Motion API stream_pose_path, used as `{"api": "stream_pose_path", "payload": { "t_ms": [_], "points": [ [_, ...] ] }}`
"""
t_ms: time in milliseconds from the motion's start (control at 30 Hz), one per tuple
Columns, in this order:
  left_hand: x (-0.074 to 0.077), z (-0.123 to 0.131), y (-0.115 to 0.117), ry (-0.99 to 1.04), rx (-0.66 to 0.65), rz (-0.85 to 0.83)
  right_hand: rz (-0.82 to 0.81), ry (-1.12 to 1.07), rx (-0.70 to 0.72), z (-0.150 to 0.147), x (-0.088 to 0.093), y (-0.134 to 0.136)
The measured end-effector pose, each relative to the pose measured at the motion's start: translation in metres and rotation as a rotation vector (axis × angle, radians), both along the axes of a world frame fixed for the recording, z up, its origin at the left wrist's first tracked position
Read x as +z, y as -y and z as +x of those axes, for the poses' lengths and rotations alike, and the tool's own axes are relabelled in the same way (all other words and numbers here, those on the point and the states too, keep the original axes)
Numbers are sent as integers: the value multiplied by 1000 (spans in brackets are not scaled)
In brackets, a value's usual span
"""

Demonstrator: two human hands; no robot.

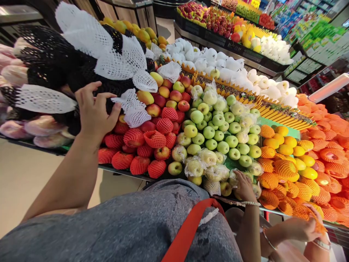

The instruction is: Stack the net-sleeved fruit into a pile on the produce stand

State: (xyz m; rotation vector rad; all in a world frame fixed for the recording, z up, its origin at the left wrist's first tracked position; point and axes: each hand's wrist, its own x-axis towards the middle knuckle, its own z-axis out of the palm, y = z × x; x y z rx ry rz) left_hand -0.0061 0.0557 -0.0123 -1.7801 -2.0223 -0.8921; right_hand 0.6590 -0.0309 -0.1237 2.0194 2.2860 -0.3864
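Observation:
My left hand [95, 109] is over the black foam nets [51, 62] at the upper left, fingers spread and bent, its thumb close to a crumpled white foam net [133, 108]. Nothing is gripped in it that I can see. At the front edge of the green apples [209, 132], my right hand [245, 186], with a beaded bracelet at the wrist, has its fingers curled at a plastic-wrapped green apple [233, 178]. Part of that apple is hidden by the fingers. Apples in red foam nets [133, 137] lie between my two hands.
At the lower right, another person's hands [307, 227] hold an orange foam net. Oranges [285, 150] and orange-netted fruit [332, 154] fill the right side. White-wrapped fruit [209, 56] lies behind a yellow divider [231, 89]. Wrapped pink fruit [45, 125] is at the far left.

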Motion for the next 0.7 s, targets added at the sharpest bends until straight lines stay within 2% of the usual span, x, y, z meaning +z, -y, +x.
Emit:
{"api": "stream_pose_path", "payload": {
  "t_ms": [133,267,367,467,567,700],
  "points": [
    [-2,8,5,17,5,-29,13,-65,-22,-12,23,-6],
    [-2,22,6,56,-41,-61,-5,-327,91,-52,43,-20],
    [-2,30,5,76,-42,-69,-42,-393,137,-92,41,-22],
    [-2,34,6,69,-49,-51,42,-381,158,-117,32,-17],
    [-2,33,9,67,-68,-41,131,-450,103,-111,28,-17],
    [-3,28,16,83,-58,-49,359,-500,-181,-73,25,-36]
  ]
}}
